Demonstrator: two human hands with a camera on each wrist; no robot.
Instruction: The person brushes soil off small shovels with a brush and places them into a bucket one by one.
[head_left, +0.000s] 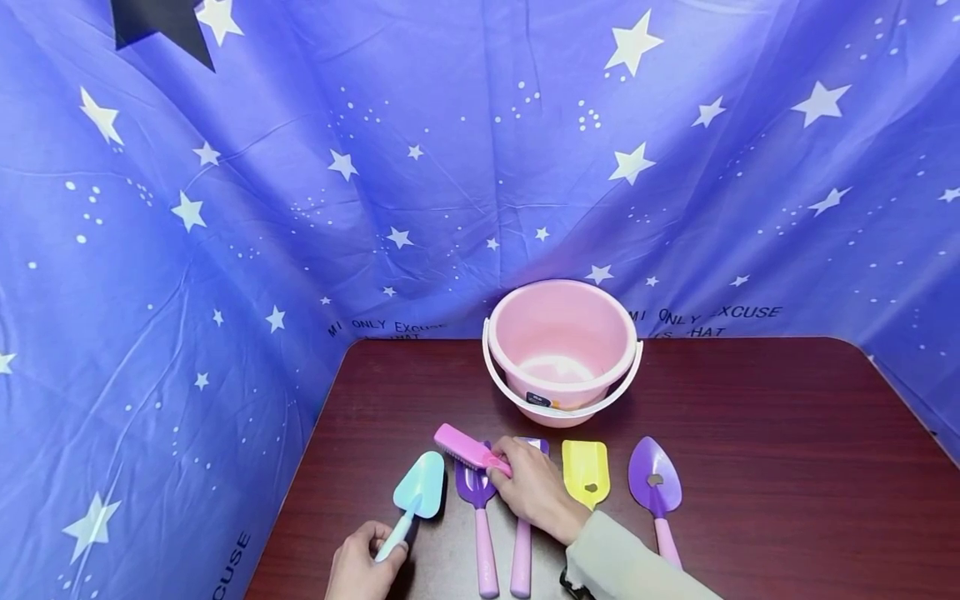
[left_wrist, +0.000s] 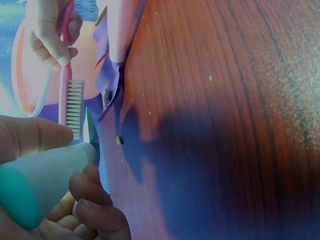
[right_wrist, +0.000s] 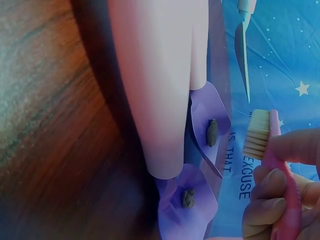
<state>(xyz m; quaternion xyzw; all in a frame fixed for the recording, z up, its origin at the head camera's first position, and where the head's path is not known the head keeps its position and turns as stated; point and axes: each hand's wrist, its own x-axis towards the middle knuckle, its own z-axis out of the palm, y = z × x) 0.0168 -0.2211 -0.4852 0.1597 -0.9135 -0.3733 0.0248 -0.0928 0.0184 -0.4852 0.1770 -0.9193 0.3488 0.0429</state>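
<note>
My left hand (head_left: 366,560) grips the pale handle of a light-blue garden trowel (head_left: 424,487), its blade pointing away and raised over the table. My right hand (head_left: 538,492) holds a pink brush (head_left: 461,446) by its handle, fingers curled around it. The brush's pale bristles (right_wrist: 257,134) face down and toward the trowel, apart from the blade in the head view. Beneath the brush lies a purple hand fork (head_left: 475,492) with a pink handle. Another pink-handled purple tool (head_left: 521,557) lies beside it, its blade mostly hidden by my right hand.
A yellow shovel (head_left: 585,468) and a purple trowel (head_left: 651,467) lie to the right, each with a brown clump. Grey-brown lumps (right_wrist: 212,132) sit on purple blades. Behind stands a pink bucket (head_left: 558,333), handle lowered forward. A starry blue cloth (head_left: 450,167) borders the table (head_left: 765,433).
</note>
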